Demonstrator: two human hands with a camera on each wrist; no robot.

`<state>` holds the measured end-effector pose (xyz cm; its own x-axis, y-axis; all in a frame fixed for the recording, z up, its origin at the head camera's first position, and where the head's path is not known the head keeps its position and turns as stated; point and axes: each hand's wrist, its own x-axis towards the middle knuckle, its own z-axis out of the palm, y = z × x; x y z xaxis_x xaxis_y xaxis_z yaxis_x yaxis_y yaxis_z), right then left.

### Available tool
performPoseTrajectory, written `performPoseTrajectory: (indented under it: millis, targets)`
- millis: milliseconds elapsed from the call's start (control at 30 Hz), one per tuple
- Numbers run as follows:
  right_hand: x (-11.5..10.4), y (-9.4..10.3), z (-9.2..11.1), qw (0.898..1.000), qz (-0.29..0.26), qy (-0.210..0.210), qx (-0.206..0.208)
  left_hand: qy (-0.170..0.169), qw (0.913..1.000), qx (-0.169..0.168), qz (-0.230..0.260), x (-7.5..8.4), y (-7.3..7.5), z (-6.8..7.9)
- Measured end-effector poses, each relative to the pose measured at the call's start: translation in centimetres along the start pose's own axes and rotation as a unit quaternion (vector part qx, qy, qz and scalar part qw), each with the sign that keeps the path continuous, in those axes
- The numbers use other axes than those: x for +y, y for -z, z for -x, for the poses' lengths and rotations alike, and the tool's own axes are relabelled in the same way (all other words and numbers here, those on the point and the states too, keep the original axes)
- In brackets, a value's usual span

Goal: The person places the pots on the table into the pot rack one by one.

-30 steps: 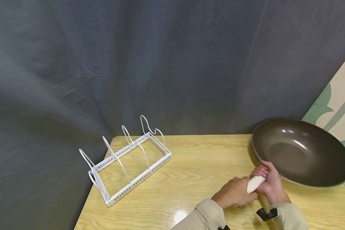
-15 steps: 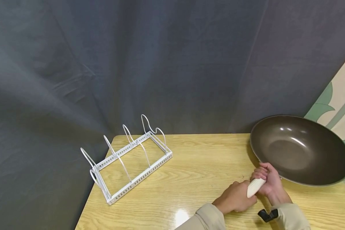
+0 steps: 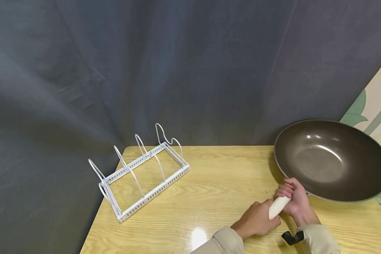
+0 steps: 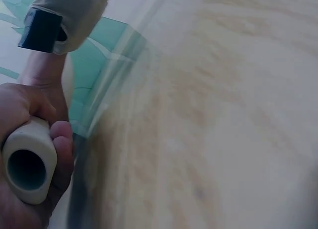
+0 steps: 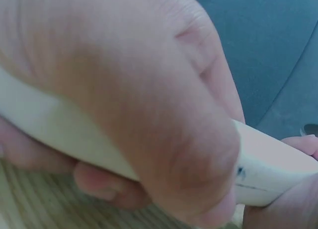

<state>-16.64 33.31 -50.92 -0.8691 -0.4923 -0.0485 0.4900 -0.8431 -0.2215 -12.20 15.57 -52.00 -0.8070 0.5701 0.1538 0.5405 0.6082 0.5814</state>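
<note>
Wok (image 3: pixel 330 160) lies just beyond the hands (image 3: pixel 257 218), both curled round its cream handle (image 3: pixel 278 207), one behind the other.

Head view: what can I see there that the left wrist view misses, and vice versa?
Only the head view shows the white rack and the brown inside of the pan.
Only the left wrist view shows the dark hole in the end of the pale handle.
Both share that handle, a gripping hand, the table and a dark strap.
</note>
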Motion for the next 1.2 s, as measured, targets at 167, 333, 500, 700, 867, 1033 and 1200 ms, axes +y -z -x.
performPoseTrajectory:
  millis: [167, 333, 500, 700, 867, 1033, 1200]
  targets:
    - [0.4, -0.4, 0.0, 1.0, 0.016, 0.005, -0.027, -0.019, 0.9994, 0.028, -0.005, -0.2, 0.0, 0.6]
    - [0.9, -1.4, -0.4, 0.999, 0.033, 0.028, -0.031, -0.026, 0.9985, 0.048, -0.001, -0.5, 0.7, 0.9]
    - [1.6, -2.4, -0.4, 0.997, 0.049, 0.04, -0.036, -0.034, 0.9974, 0.063, 0.007, -0.5, 0.9, 1.4]
    - [2.6, -3.8, -0.9, 0.995, 0.075, 0.059, -0.008, -0.043, 0.9952, 0.083, 0.032, -0.9, 1.6, 2.3]
    - [3.7, -5.0, -1.7, 0.995, 0.083, 0.061, -0.004, -0.052, 0.9929, 0.097, 0.047, -1.6, 2.6, 2.9]
    - [4.7, -6.0, -2.1, 0.992, 0.105, 0.076, -0.002, -0.054, 0.9911, 0.109, 0.054, -2.0, 3.1, 3.7]
    - [5.3, -7.0, -2.2, 0.986, 0.136, 0.093, -0.003, -0.063, 0.9871, 0.136, 0.056, -2.1, 3.2, 4.3]
